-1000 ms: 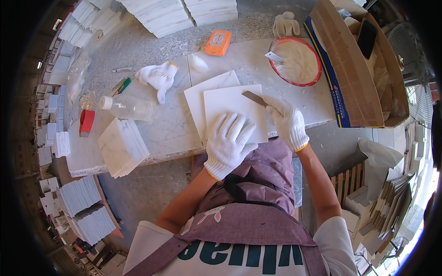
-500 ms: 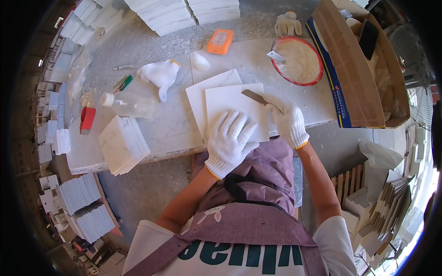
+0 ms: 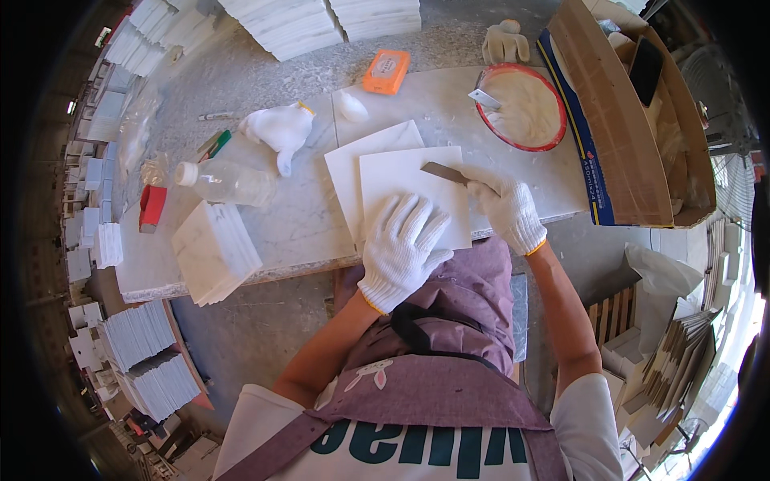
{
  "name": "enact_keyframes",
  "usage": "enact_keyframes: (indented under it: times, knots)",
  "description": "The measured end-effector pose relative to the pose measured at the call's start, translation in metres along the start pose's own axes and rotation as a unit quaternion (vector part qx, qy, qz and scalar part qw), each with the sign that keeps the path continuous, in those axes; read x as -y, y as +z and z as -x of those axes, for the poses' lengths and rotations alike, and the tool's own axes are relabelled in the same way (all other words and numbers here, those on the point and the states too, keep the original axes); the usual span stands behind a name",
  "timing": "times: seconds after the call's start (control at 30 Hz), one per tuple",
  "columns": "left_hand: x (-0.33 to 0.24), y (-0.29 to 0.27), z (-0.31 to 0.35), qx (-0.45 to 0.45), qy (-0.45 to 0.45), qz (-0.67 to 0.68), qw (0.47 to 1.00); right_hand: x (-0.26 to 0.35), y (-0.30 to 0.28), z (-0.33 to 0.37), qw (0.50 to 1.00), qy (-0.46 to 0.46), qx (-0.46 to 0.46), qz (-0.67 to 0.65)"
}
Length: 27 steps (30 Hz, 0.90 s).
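Observation:
My left hand [image 3: 403, 250], in a white knit glove, lies with fingers outstretched on the near left part of a square white tile [image 3: 417, 180]. A second white tile [image 3: 343, 167] lies under it, turned at an angle and showing at the left and far edges. My right hand [image 3: 510, 210], gloved too, is closed around a flat-bladed scraper [image 3: 447, 171]. The blade points left over the upper right part of the top tile. Its handle is mostly hidden in my fingers.
A red-rimmed bowl of pale powder or paste [image 3: 521, 108] stands far right, beside a cardboard box [image 3: 609, 120]. An orange packet [image 3: 387, 72] and a crumpled white glove [image 3: 277, 132] lie beyond the tiles. Leftward are a plastic bottle [image 3: 226, 183] and a tile stack [image 3: 215, 248].
The scraper and my right hand have shifted very slightly right. My left hand stays flat on the tile; the whole view has drifted a little.

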State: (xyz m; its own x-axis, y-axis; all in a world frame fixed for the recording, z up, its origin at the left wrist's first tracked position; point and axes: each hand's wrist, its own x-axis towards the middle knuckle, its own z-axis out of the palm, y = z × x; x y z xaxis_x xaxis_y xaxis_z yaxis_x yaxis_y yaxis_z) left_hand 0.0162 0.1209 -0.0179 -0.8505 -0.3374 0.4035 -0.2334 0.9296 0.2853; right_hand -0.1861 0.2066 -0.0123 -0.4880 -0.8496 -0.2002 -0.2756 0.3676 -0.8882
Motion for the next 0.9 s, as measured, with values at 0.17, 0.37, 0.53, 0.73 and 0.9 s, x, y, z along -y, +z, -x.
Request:
enact_keyframes:
  times: [0.17,0.37,0.53,0.73,0.9]
  knots:
    - [0.001,0.002,0.001,-0.008,0.004,0.005,1.0,0.007,-0.01,-0.015,0.995,-0.065,0.028,0.064]
    - [0.001,0.001,-0.001,0.002,0.001,0.003,1.0,0.004,-0.019,-0.017,0.982,-0.152,0.063,0.09]
    - [0.0,0.0,-0.001,-0.004,0.0,0.003,1.0,0.008,-0.025,-0.019,0.975,-0.184,0.087,0.092]
    - [0.002,0.002,0.001,-0.026,0.009,0.0,1.0,-0.004,-0.026,-0.008,0.974,-0.161,0.139,0.079]
    - [0.001,0.001,-0.002,-0.019,0.012,0.007,1.0,-0.002,-0.018,-0.025,0.997,-0.053,0.054,-0.005]
